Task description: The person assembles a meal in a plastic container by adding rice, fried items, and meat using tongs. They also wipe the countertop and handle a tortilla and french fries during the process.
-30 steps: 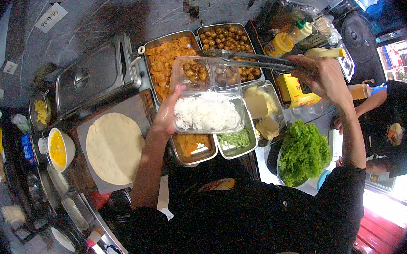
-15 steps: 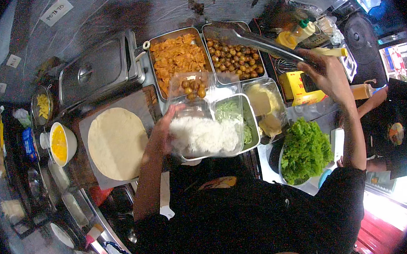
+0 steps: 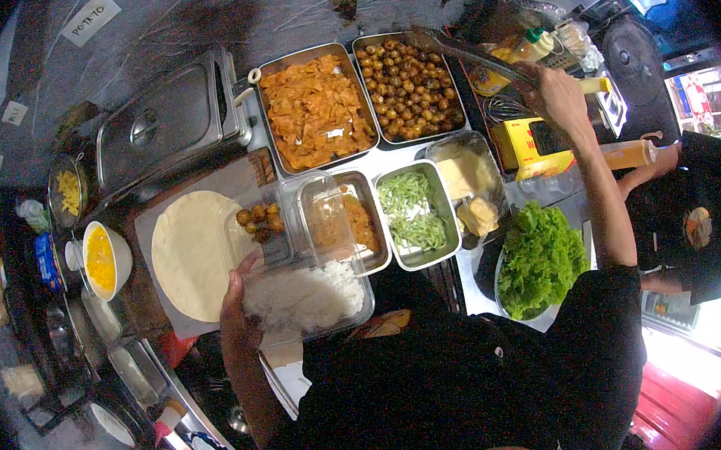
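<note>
Left of the steel tray (image 3: 429, 261) of shredded greens (image 3: 413, 207), a clear plastic takeaway container (image 3: 317, 218) is resting in the left hand's (image 3: 237, 306) grip, fingers and thumb clasping its left side. The container is pointing its rice (image 3: 344, 286) toward the body and its two smaller compartments away, one carrying roasted baby potatoes (image 3: 260, 221); blur is obscuring which axis is longer. Beyond and right of the tray, the right hand (image 3: 557, 101) is closing its grip around tongs (image 3: 492, 63), their long axis running leftward and slightly away; I cannot tell whether their tips are meeting. Farther left of the tray, a flat dough round (image 3: 194, 257) is lying partly behind the container. Beyond the tray, more baby potatoes (image 3: 410, 83) are filling a pan. Right of the tray, a yellow box (image 3: 521, 147) is showing large red lettering, and leafy lettuce (image 3: 543, 256) is spreading nearer the body. Far beyond the tray to the left, white labels (image 3: 90, 18) are bearing dark handwriting.
</note>
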Demonstrator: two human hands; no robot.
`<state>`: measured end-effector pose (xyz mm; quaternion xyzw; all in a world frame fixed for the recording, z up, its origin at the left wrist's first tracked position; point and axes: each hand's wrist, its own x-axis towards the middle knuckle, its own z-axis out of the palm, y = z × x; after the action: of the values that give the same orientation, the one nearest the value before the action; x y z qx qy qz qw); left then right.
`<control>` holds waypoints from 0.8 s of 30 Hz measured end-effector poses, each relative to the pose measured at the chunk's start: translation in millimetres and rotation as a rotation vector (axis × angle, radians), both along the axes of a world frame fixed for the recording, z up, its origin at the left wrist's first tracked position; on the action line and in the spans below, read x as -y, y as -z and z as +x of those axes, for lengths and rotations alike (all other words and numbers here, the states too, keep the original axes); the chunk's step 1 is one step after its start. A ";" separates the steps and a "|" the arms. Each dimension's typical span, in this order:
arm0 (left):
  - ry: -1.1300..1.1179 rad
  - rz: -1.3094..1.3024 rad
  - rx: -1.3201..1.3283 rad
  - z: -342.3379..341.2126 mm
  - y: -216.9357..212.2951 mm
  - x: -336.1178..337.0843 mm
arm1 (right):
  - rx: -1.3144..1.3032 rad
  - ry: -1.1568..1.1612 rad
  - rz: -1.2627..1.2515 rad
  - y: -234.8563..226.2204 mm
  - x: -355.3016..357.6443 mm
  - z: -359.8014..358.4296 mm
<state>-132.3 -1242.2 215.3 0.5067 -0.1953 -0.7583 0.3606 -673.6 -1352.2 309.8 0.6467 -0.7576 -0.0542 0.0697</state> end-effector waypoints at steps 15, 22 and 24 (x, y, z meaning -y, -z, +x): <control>0.081 -0.024 0.085 -5.1 13.6 12.6 | -0.101 -0.076 0.078 29.7 18.7 7.0; 0.434 -0.556 0.555 -14.2 21.3 23.5 | -0.158 -0.208 0.046 62.3 72.5 29.7; 0.402 -0.497 0.500 -27.4 18.6 37.1 | -0.169 -0.211 0.063 66.5 79.9 29.2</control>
<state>-159.7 -1279.3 196.8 0.5246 -0.5497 -0.5967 0.2580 -644.5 -1432.1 243.3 0.7177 -0.6748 -0.1247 0.1181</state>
